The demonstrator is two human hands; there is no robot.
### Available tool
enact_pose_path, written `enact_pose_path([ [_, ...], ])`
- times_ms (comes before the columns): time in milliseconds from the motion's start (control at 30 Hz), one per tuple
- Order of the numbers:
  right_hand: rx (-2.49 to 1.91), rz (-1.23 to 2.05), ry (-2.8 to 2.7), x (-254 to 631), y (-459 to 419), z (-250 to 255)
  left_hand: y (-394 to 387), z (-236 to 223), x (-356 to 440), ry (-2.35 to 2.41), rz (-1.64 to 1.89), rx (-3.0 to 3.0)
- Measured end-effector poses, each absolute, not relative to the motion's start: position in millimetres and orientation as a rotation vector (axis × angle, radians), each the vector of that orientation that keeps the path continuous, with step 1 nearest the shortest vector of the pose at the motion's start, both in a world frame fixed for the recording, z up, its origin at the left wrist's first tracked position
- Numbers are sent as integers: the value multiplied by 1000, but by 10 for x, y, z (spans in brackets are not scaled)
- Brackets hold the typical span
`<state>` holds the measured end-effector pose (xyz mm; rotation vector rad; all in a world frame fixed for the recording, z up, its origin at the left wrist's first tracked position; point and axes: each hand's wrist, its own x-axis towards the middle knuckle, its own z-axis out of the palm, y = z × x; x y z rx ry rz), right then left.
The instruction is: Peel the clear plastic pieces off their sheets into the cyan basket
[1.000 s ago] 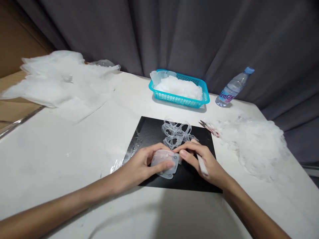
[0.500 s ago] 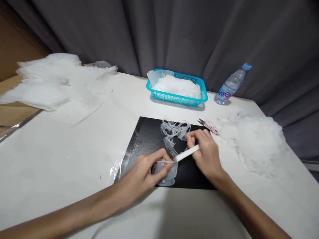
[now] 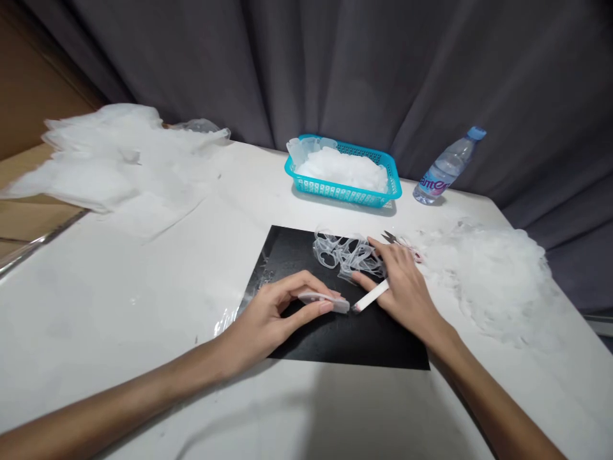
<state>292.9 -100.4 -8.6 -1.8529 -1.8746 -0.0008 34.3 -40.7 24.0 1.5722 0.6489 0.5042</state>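
Observation:
My left hand [image 3: 287, 313] pinches a frosted, see-through plastic piece [image 3: 339, 305] between thumb and fingers. The piece is tilted nearly edge-on above the black mat [image 3: 306, 345]. In my right hand [image 3: 405, 291] a white pen-like tool [image 3: 372, 296] is held against the palm, its small dark tip pointing left near the plastic piece. The thumb and index finger of that hand are spread around a tangle of clear plastic offcuts [image 3: 338, 252] at the mat's far side, touching its right edge.
A blue basket [image 3: 342, 191] holding white and clear pieces stands behind the mat, with a water bottle [image 3: 443, 169] to its right. Scissors [image 3: 390, 237] lie near a heap of clear scraps [image 3: 502, 281]. Thin white sheets [image 3: 110, 160] are piled at left beside cardboard [image 3: 29, 217].
The plastic piece has been lifted and tipped from flat to nearly edge-on. My right hand has opened its fingers onto the offcuts, which are bunched further right; the tool tip has left the piece.

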Motion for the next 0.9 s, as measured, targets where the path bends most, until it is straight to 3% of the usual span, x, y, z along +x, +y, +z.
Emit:
enact_pose_path([
  [267, -1787, -56, -1982, 2801, -965, -118, -430, 257, 307, 600, 553, 1690],
  [400, -1715, -19, -1732, 3030, -1004, 128, -435, 261, 302, 570, 598, 1688],
  [667, -2279, -685, -888, 4119, -1341, 536, -393, 283, 313, 607, 574, 1639],
  [900, -2290, -859, -1044, 4489, -1399, 404, -401, 161, 295, 725, 548, 1586],
])
